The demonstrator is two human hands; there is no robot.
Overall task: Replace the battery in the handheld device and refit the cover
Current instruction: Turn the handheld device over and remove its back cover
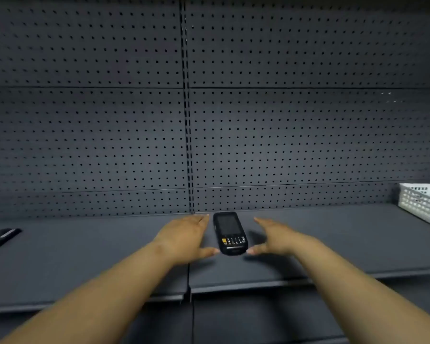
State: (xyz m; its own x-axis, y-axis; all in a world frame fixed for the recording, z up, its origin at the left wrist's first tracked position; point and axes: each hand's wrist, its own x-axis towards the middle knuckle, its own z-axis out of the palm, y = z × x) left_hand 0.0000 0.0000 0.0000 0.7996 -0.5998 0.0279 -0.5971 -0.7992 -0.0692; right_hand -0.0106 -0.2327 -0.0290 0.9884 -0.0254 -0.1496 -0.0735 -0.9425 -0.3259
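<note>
Head cam looks down at a dark grey metal shelf (109,256) backed by pegboard (85,132). Sitting on the shelf, pretty much dead centre and close to the back panel, is the black handheld device (229,232). It lies flat, screen facing up, with the keypad end toward the person; there's a small yellow key on the left of the keypad.

Both bare arms reach in from the bottom of the shot. The left hand (186,238) is just left of the device, fingers stretched out flat and pointing toward the back, thumb angled in toward the device's near corner. The right hand (274,238) mirrors it on the other side, thumb tip right by the opposite near corner. Both hands are spread wide and holding nothing. The thumbs look very near the casing, but it's a bit blurry, so can't tell if they actually touch.

Way off to the left on the same shelf is a flat black item (3,237), hard to say what exactly. Far right, a white perforated plastic basket (422,204) sits against the edge of the frame.
</note>
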